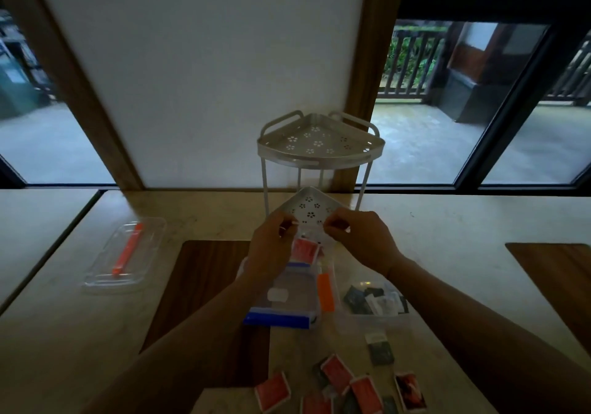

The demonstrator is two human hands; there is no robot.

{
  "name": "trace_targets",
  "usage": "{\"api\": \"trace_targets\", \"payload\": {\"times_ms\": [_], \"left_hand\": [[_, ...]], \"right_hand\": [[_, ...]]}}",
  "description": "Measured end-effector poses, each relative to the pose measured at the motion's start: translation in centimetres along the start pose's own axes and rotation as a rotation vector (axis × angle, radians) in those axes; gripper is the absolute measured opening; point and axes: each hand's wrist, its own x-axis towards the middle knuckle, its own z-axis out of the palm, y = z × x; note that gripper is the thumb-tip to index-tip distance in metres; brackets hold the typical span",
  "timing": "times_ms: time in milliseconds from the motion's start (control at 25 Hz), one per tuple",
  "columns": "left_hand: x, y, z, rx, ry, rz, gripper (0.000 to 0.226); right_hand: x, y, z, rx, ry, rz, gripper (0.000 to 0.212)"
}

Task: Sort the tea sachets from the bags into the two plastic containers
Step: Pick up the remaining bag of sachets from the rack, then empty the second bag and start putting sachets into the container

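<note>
My left hand [271,242] and my right hand [363,237] each pinch the top edge of a clear plastic bag [311,236] holding red tea sachets [303,248], raised above the table. Under it stands a clear plastic container [315,312] with an orange latch [326,292], and a blue-edged zip bag [278,319] lies over it. To its right a second clear container [377,320] holds dark sachets [359,298]. Loose red sachets [335,372] and a dark sachet [380,351] lie on the table near me.
A clear lid [105,277] with an orange latch lies at the left. A two-tier metal corner rack [319,154] stands behind my hands against the wall. Dark wooden mats [204,285] lie under the containers and at the right edge.
</note>
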Motion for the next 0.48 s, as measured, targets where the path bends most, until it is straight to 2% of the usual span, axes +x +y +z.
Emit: {"api": "trace_targets", "payload": {"times_ms": [160,320,480], "left_hand": [[-5.1,-0.5,-0.4,0.011,-0.074,-0.052,0.01],[-10.8,-0.1,0.4,-0.008,-0.077,-0.086,0.009],[-16.7,0.4,1.8,-0.039,-0.214,-0.173,0.01]], "right_hand": [[-4.8,-1.5,-0.1,-0.001,-0.08,-0.005,0.013],[-10.1,-1.4,0.3,0.021,-0.229,0.013,0.011],[-15.3,0.3,0.9,0.034,-0.339,0.053,0.009]]}}
